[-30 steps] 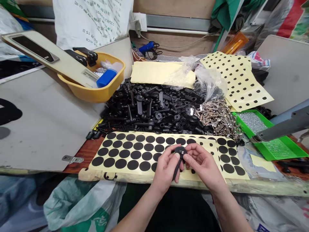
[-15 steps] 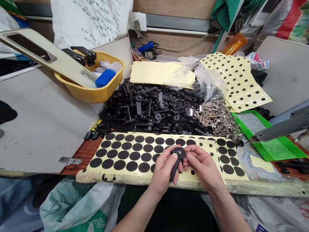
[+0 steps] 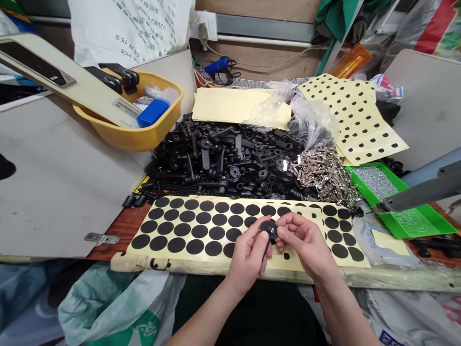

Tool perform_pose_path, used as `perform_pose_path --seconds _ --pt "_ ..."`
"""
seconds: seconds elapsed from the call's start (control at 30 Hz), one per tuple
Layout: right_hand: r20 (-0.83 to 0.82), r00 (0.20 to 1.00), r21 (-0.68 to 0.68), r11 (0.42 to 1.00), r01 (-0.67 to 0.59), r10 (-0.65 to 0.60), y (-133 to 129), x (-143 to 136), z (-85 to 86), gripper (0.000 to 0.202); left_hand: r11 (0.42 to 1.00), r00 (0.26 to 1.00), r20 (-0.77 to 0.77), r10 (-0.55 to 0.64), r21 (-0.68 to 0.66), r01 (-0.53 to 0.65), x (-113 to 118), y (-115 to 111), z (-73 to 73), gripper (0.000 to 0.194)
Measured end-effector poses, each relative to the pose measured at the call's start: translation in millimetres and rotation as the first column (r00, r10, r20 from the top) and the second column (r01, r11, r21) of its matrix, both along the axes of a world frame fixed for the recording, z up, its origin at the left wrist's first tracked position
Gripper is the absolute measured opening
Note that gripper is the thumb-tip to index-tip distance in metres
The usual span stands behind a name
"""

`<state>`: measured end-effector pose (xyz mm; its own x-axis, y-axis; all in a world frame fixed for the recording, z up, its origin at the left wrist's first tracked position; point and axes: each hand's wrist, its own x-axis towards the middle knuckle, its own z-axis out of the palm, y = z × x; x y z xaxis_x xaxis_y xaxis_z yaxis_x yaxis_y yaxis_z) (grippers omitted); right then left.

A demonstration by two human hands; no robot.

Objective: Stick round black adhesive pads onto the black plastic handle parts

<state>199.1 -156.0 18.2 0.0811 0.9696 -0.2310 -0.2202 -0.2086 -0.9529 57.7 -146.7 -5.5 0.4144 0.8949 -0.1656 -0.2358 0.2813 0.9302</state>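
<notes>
Holding black round-headed part (image 3: 268, 228) in left hand (image 3: 249, 251), pinching the rim of its head with right hand (image 3: 301, 242), over sheet of black discs (image 3: 194, 246) near front edge of worktop (image 3: 129, 224). With heap of dark parts (image 3: 209, 158) just behind the sheet.

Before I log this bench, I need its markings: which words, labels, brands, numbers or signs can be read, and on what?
"RICE", upside down: white sack.
"06月15日", upside down: white sack.
Sack's long number and other print: too blurred.
Label and display on the panel: too small.
Lettering on green bag and lower-right bag: unreadable.
Edge marks: unclear.
</notes>
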Motion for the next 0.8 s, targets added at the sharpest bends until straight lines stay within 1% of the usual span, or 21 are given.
perform_pose_path --seconds 0.07,0.13,0.17,0.27,0.37,0.6,0.8 --pt "0.071 0.996 -0.004 0.999 0.045 -0.045 -0.5 -0.7 1.4 0.038 1.000 1.000 -0.019 -0.006 0.005 0.006 0.5 0.1 0.5 0.046" --pt "0.078 0.995 0.014 0.998 0.065 -0.066 -1.7 -0.7 1.2 0.037 1.000 1.000 -0.017 -0.009 -0.002 0.009 0.6 0.5 0.5 0.046" --pt "0.049 0.998 0.021 0.999 0.049 -0.050 -2.3 0.1 0.6 0.037 1.000 1.000 -0.010 -0.006 -0.006 0.006 0.5 0.5 0.4 0.045" --pt "-0.102 0.993 0.004 0.999 -0.052 0.052 -3.7 5.3 -2.5 0.033 1.000 1.000 0.005 0.005 -0.014 -0.005 0.5 -0.1 0.4 0.043" --pt "-0.177 0.981 -0.006 0.996 -0.085 0.083 -4.2 10.7 -5.1 0.032 1.000 1.000 0.000 0.005 -0.014 -0.005 1.0 -0.4 1.3 0.041" --pt "-0.158 0.985 0.025 0.997 -0.067 0.070 -3.2 7.1 -5.1 0.031 0.998 1.000 0.025 -0.001 -0.057 0.003 0.4 2.0 1.2 0.045" --pt "-0.122 0.991 0.008 0.999 -0.049 0.050 -3.3 2.9 -5.8 0.031 0.999 0.999 0.027 -0.026 -0.033 0.027 -0.5 1.4 -1.5 0.048"
